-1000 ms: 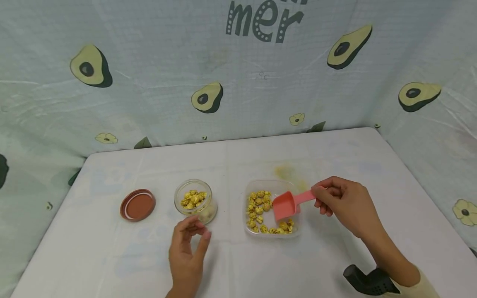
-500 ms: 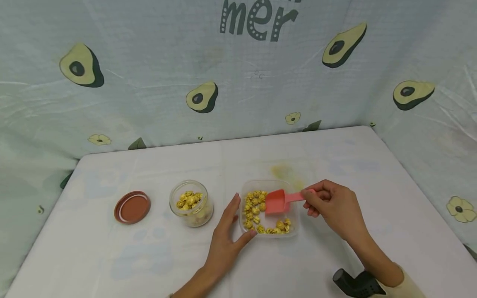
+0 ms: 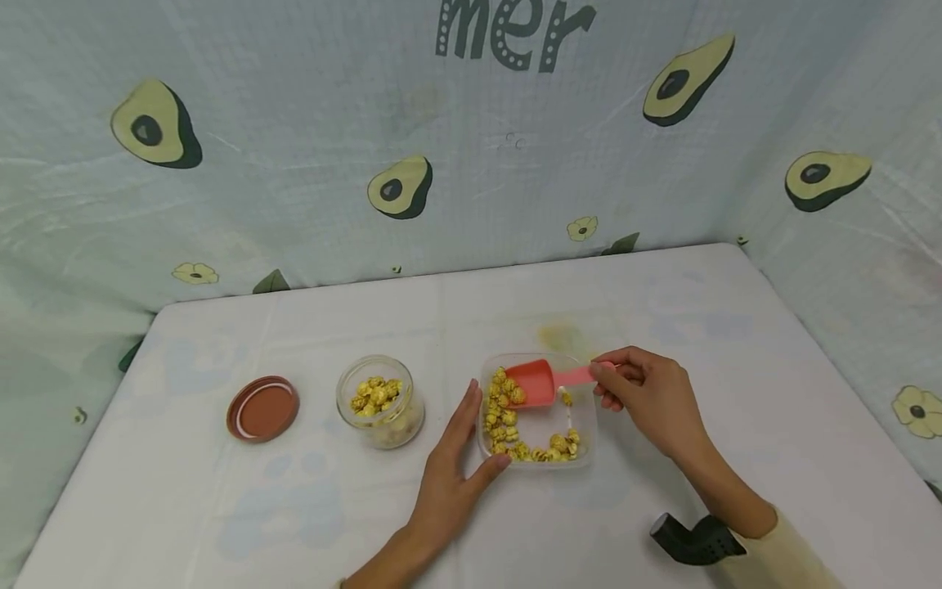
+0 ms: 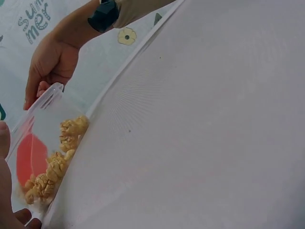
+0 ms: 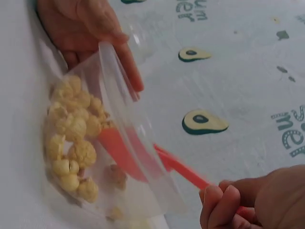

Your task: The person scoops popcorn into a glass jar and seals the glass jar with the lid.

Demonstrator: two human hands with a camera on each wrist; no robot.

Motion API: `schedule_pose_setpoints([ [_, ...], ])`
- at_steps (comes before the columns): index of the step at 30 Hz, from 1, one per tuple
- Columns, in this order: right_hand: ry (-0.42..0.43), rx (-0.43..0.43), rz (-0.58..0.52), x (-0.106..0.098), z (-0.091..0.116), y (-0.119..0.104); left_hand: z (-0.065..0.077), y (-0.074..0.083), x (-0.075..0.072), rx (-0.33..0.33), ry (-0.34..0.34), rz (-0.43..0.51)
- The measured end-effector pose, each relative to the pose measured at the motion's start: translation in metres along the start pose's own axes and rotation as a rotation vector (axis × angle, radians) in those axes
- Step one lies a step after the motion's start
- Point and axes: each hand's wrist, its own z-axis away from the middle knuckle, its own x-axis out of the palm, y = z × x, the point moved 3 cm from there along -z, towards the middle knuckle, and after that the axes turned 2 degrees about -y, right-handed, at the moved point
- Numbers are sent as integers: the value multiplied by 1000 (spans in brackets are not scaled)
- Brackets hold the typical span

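A clear plastic container (image 3: pixel 540 424), square with rounded corners, sits upright on the counter (image 3: pixel 662 303), the left hand (image 3: pixel 446 483) at its left side and near corner. Yellow popcorn (image 3: pixel 509 418) lines its left and near sides, with a bare middle. A pink-red scoop (image 3: pixel 534 382) reaches inside, its front edge at the popcorn, its handle slanting over the right rim, pinched by the right hand (image 3: pixel 651 397).

coral-red scoop (image 3: pixel 535 384), yellow popcorn (image 3: pixel 497 402), reddish-brown lid (image 3: pixel 262 409), white tablecloth (image 3: pixel 169 491), pale avocado-patterned backdrop (image 3: pixel 294 106).
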Motion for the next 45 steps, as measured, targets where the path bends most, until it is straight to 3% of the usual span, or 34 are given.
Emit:
schedule_pose_setpoints([
  [6,-51,-83,49,-1,-17,9,-2,0,0,10,5,7],
  [12,-104,-78,44,-5,-22,15,-1,0,3,22,5,18],
  [18,-189,-50,20,-5,-19,17,-1,0,1,29,7,3],
  [25,-299,-88,14,-6,-14,18,-1,1,0,28,3,12],
  [38,-366,-56,134,-20,-5,14,-1,0,0,21,11,8],
  [45,-400,-22,114,-22,1,11,0,0,0,30,16,-13],
])
